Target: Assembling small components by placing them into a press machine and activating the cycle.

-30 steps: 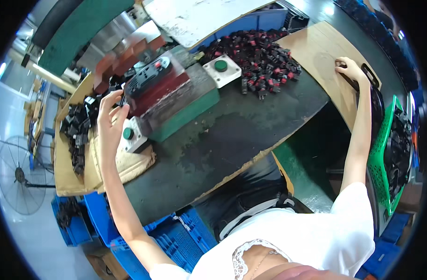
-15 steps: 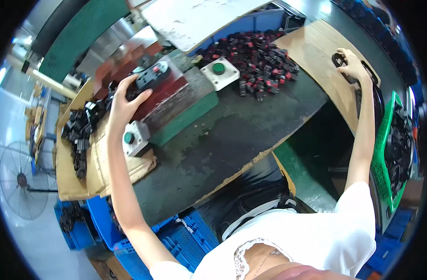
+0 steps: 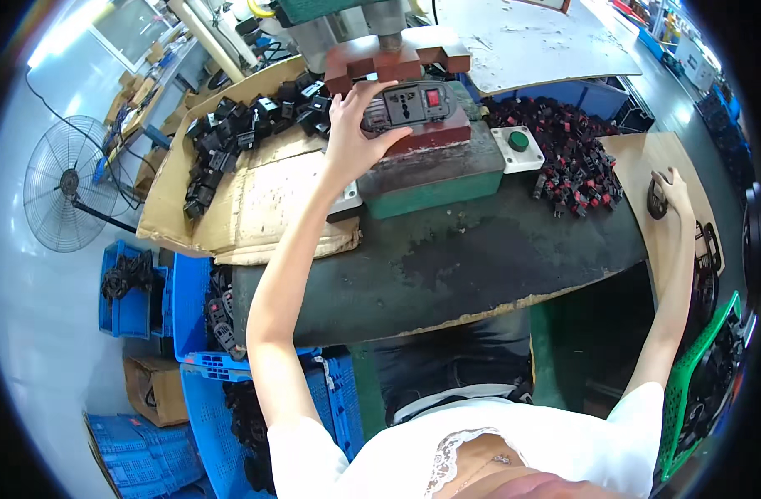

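Note:
My left hand (image 3: 357,137) is closed around the left end of a dark grey socket panel (image 3: 409,106) with a red switch. The panel rests on the dark red block (image 3: 434,135) of a press, below its brown stepped jaw (image 3: 397,60). At the far right, my right hand (image 3: 675,193) is closed on a black rounded plastic housing (image 3: 656,200), above a cardboard sheet (image 3: 634,158). Its fingertips are small in view, and part of the housing is behind them.
Green push buttons flank the press; the right one (image 3: 519,141) is in full view. A heap of black and red switches (image 3: 576,154) lies right of it. Black parts fill a cardboard box (image 3: 168,220) at left. A green basket (image 3: 679,391) stands at lower right, blue crates (image 3: 199,366) lower left.
The whole view has turned and shifted, so the press now stands nearer the middle. My left hand keeps hold of the panel on the block, and my right hand keeps the black housing.

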{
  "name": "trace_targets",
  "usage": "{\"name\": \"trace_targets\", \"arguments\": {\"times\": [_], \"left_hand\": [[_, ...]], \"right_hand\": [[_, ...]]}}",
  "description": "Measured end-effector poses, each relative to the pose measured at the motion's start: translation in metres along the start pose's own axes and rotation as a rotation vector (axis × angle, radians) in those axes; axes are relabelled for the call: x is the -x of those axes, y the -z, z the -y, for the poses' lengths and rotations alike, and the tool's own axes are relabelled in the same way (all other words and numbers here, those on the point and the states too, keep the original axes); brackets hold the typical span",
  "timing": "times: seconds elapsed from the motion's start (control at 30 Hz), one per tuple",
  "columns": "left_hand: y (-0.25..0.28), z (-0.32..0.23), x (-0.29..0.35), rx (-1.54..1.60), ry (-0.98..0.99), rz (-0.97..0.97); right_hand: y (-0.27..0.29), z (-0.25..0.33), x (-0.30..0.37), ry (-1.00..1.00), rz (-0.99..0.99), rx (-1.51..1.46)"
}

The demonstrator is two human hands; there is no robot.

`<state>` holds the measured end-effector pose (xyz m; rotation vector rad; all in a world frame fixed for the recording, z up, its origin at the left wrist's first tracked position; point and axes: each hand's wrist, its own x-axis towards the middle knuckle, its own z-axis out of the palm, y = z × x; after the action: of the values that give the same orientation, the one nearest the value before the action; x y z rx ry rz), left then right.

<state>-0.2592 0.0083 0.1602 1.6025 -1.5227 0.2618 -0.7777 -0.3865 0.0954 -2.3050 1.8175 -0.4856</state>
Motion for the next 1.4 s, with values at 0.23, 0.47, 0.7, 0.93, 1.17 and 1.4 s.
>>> {"name": "trace_targets", "arguments": {"times": [0.23, 0.47, 0.7, 0.93, 1.17, 1.4], "left_hand": [[0.027, -0.025, 0.034, 0.018, -0.032, -0.005], [0.059, -0.038, 0.063, 0.053, 0.027, 0.095], [0.092, -0.048, 0.093, -0.108, 0.002, 0.013], [0.132, -0.046, 0.134, -0.238, 0.228, -0.085], [0.182, -0.056, 0.182, -0.326, 0.345, -0.268], [0.236, -0.044, 0.257, -0.471, 0.679, -0.302]], "right_hand": [[0.032, -0.024, 0.016, 0.425, -0.026, 0.052], [0.033, 0.009, 0.051, 0.610, 0.314, -0.161], [0.046, 0.004, 0.028, 0.575, 0.116, -0.104], [0.046, 0.249, 0.111, 1.081, -0.185, -0.209], [-0.003, 0.393, 0.180, 1.545, -0.184, -0.192], [-0.009, 0.421, 0.144, 1.507, 0.199, -0.238]]}}
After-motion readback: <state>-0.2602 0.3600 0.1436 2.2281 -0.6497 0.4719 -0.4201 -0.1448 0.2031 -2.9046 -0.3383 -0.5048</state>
